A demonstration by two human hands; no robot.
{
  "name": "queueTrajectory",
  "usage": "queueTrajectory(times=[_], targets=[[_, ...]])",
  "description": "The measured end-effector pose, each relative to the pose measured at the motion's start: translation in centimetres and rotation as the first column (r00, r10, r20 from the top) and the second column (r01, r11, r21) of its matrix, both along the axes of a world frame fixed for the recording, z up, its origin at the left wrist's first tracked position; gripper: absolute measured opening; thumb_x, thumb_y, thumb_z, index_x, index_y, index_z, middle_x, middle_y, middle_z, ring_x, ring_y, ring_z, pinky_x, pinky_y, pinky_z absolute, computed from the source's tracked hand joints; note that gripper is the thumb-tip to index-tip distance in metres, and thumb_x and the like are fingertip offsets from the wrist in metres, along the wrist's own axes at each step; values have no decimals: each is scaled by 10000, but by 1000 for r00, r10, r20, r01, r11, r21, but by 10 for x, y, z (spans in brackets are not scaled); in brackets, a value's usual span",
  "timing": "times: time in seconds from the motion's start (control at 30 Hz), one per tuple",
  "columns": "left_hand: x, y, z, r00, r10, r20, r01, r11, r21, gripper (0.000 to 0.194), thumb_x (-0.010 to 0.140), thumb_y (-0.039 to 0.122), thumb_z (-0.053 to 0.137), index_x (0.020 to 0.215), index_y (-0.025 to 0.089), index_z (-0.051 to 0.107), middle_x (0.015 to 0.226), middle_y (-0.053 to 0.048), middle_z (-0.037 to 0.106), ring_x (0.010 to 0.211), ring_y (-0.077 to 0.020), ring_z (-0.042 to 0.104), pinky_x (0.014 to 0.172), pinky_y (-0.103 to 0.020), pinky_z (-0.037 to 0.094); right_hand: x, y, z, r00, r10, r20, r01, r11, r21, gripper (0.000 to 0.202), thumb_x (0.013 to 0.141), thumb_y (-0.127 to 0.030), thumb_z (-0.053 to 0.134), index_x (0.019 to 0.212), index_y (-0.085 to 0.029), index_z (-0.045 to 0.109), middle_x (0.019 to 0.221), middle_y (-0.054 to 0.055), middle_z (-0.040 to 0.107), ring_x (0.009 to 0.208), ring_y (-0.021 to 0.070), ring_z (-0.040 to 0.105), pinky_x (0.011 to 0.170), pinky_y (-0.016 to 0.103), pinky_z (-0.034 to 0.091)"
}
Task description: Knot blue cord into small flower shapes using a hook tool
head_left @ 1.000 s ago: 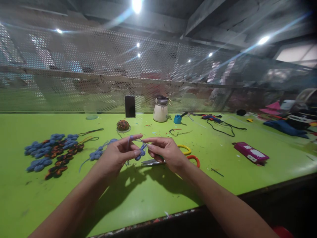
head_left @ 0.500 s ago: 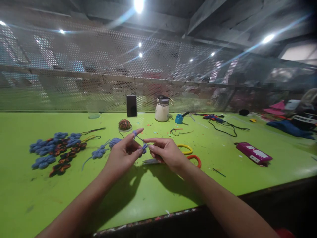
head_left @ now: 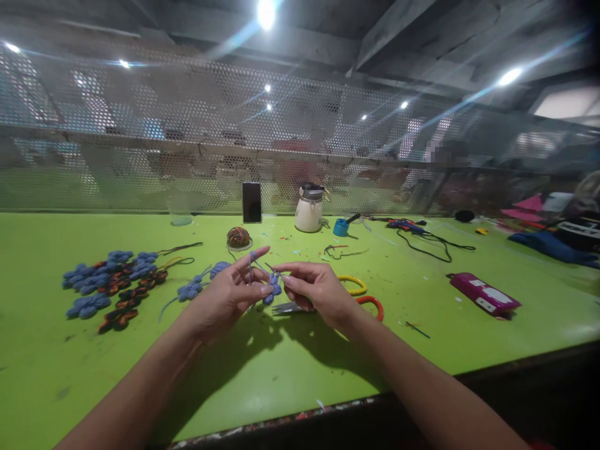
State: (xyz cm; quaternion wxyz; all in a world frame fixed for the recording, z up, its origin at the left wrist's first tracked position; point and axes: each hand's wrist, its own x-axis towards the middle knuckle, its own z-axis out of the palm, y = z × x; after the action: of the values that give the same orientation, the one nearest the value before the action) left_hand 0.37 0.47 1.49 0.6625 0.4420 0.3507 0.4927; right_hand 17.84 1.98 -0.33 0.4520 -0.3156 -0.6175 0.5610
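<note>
My left hand (head_left: pixel 229 287) pinches a small blue-purple crochet piece (head_left: pixel 272 292) between thumb and fingers. A strand of the same yarn runs over its raised index finger. My right hand (head_left: pixel 316 284) is closed on a thin crochet hook (head_left: pixel 269 267), whose tip points left at the piece; most of the hook is hidden by the fingers. Scissors (head_left: pixel 372 303) with yellow and orange handles lie beneath my right hand. Beside my left hand are a blue yarn ball (head_left: pixel 219 269), partly hidden, and a blue crochet flower (head_left: pixel 190 288) with loose tails.
Blue and dark multicoloured crochet flowers (head_left: pixel 117 284) lie to the left. Farther back are a multicoloured yarn ball (head_left: pixel 238 237), a phone (head_left: pixel 252 202), a white jar (head_left: pixel 309 212) and a blue pot (head_left: pixel 341 227). A purple box (head_left: pixel 485 294) and a corded tool (head_left: pixel 407 226) lie right.
The hook and crochet piece have shifted between my fingers, and the piece now hangs lower and shows more. My left index finger has lowered slightly. The whole view has moved a little.
</note>
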Motion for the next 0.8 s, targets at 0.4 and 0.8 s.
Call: queueTrajectory(times=[0.4, 0.8], targets=[[0, 5, -4, 968, 219, -122, -189, 957, 221, 782, 562, 115, 777, 1277, 89, 462, 621, 33, 610, 590, -114, 528, 579, -255, 405, -2, -4, -3, 972, -146, 184, 110, 975, 194, 322, 807, -215, 565, 1112, -151, 647, 528, -53, 449, 439, 57, 336, 422, 204, 278], [-2, -1, 1, 987, 154, 46, -158, 979, 128, 749, 618, 80, 747, 1294, 78, 425, 630, 18, 622, 591, -90, 534, 582, -211, 402, 10, -2, 5, 982, -67, 179, 12, 957, 291, 299, 806, -188, 549, 1062, -109, 682, 537, -40, 419, 464, 64, 310, 438, 219, 258]])
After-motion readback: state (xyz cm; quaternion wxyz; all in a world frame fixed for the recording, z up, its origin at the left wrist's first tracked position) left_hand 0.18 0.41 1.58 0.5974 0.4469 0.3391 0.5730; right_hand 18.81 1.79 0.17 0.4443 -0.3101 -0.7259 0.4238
